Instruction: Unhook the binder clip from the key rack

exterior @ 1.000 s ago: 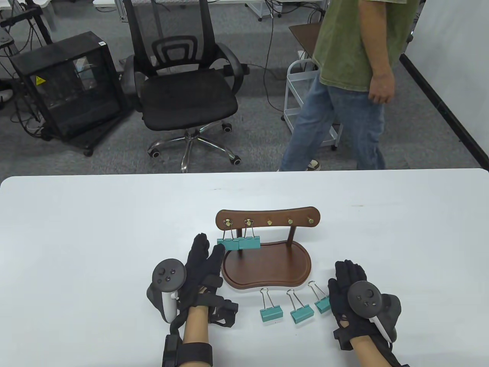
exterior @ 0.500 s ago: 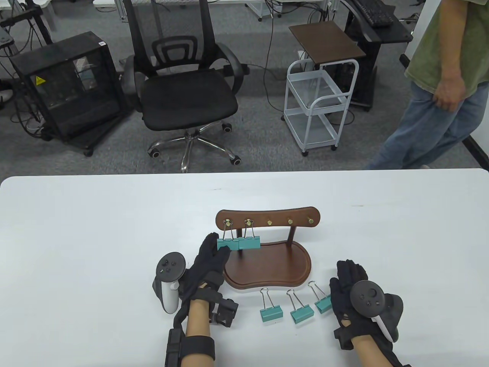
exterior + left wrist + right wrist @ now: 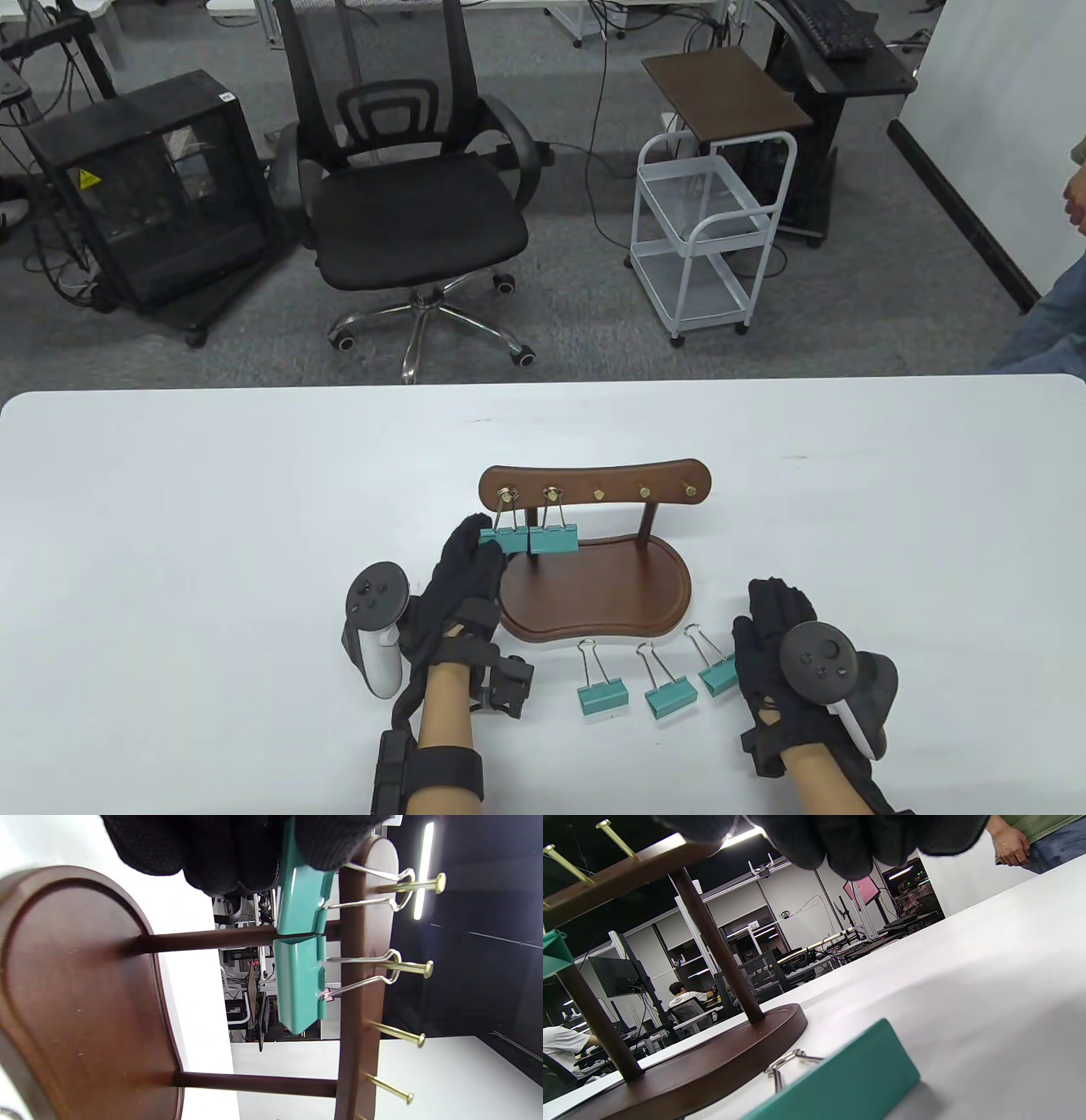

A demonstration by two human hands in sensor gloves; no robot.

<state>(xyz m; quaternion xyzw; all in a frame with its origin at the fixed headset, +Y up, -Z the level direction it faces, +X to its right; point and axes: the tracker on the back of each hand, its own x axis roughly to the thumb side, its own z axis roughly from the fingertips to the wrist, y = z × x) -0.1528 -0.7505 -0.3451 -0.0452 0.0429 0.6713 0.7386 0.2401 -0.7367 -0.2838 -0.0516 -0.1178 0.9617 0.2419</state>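
A brown wooden key rack [image 3: 594, 480] stands on its tray base [image 3: 611, 598] mid-table. Two teal binder clips hang from its two leftmost brass hooks. My left hand [image 3: 485, 541] pinches the leftmost clip [image 3: 509, 541] between thumb and fingers; its wire handle is still on the hook. In the left wrist view my fingers [image 3: 220, 853] grip that clip [image 3: 302, 899], with the second clip [image 3: 299, 984] right beside it. My right hand [image 3: 776, 615] rests on the table right of the rack, holding nothing, next to a loose clip [image 3: 717, 676] that also shows in the right wrist view [image 3: 848, 1082].
Two more loose teal clips [image 3: 602, 696] [image 3: 670, 698] lie in front of the rack base. Three bare hooks [image 3: 644, 491] stick out on the rack's right part. A rack post [image 3: 717, 942] stands close to my right hand. White table [image 3: 212, 526] stretches around.
My left hand has moved forward to the leftmost hanging clip and closed on it. My right hand has stayed put. The passer-by behind the table has walked off to the right.
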